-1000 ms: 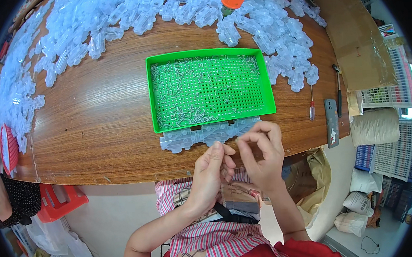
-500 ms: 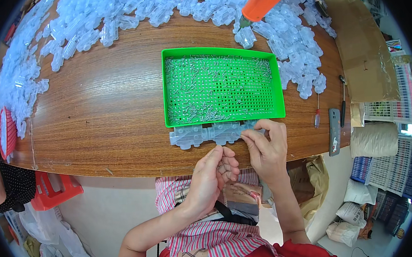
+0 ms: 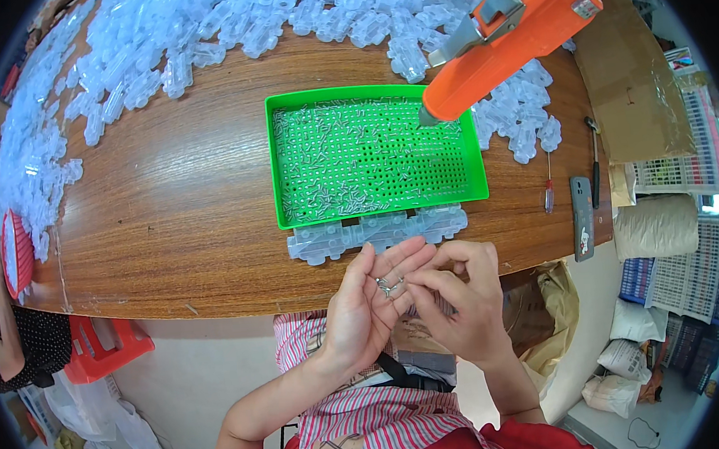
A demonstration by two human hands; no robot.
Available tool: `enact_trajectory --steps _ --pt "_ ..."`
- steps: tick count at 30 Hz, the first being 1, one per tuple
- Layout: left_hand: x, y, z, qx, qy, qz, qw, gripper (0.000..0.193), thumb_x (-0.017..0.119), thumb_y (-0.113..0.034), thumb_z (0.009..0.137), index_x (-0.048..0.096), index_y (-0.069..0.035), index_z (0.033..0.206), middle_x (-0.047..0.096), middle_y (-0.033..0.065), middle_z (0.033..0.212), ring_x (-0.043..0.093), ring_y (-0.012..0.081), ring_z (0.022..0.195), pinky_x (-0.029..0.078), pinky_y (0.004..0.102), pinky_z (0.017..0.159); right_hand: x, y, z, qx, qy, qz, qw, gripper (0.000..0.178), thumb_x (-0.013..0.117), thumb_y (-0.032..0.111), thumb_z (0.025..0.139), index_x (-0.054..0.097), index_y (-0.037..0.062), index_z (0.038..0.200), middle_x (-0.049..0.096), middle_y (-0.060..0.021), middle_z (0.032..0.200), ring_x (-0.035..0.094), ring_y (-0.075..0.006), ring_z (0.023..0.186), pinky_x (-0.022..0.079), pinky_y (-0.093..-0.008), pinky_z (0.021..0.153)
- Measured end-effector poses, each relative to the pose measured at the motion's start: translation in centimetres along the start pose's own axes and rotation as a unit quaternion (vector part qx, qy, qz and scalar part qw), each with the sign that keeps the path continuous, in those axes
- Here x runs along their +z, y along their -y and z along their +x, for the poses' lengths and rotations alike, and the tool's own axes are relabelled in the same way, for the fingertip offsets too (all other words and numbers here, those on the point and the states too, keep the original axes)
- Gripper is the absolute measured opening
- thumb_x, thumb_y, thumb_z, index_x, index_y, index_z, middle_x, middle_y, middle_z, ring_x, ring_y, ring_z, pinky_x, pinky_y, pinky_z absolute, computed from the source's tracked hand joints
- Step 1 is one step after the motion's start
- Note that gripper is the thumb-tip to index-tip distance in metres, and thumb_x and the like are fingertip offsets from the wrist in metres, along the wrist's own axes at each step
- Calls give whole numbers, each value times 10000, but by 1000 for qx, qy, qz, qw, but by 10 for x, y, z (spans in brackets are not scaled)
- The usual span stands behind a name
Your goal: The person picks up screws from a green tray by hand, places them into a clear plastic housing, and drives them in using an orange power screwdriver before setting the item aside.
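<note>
My left hand [image 3: 357, 312] is turned palm up below the table's front edge, cupping a few small silver screws [image 3: 390, 287]. The thumb and fingertips of my right hand [image 3: 463, 301] are pinched together over that palm; whatever lies between them is too small to make out. Just beyond both hands, a row of translucent plastic pieces [image 3: 377, 232] lies against the front of a green perforated tray [image 3: 382, 213]. Many loose screws [image 3: 345, 199] are scattered in the tray. Above its right far corner hangs an orange power screwdriver [image 3: 501, 48], tip pointing down and left.
Heaps of translucent plastic parts [image 3: 220, 26] cover the far and left table. On the right are a screwdriver [image 3: 549, 196], a black-handled tool [image 3: 595, 170], a grey phone [image 3: 582, 217] and a cardboard sheet [image 3: 633, 80]. Another person's arm [image 3: 3, 320] shows at far left, beside a pink basket [image 3: 16, 253].
My left hand has opened from a loose curl, showing screws in its palm. The right hand has drawn back from the plastic row to that palm. The orange screwdriver has come further into view.
</note>
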State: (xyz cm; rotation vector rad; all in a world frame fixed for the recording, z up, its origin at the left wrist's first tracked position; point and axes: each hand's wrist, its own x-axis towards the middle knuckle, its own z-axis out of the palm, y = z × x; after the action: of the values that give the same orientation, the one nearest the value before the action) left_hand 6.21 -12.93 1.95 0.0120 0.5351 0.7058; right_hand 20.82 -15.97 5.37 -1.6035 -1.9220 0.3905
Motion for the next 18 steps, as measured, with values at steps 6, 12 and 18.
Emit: enact_trajectory --steps 6,12,18 --pt "4 2 1 -1 6 -17 1000 561 255 -383 1035 398 50 1362 469 178 1385 495 206 1247 405 338 1051 9 -2 -4 -57 -18 -51 997 186 686 78 733 650 85 915 549 -48 977 531 -232 840 411 -359 707" --pt "2 3 -2 16 -26 77 997 443 365 -311 1030 478 37 1280 573 137 1227 587 177 1095 488 309 954 11 -8 -2 -41 -52 -55 996 202 667 87 732 630 66 929 545 -60 984 534 -245 857 417 -366 725" --pt "-19 11 -1 46 -10 213 976 273 512 -221 994 583 15 1113 650 92 1020 634 130 921 528 262 853 8 -11 0 -59 -38 -94 993 240 657 88 694 639 59 931 542 -66 974 529 -252 863 422 -370 741"
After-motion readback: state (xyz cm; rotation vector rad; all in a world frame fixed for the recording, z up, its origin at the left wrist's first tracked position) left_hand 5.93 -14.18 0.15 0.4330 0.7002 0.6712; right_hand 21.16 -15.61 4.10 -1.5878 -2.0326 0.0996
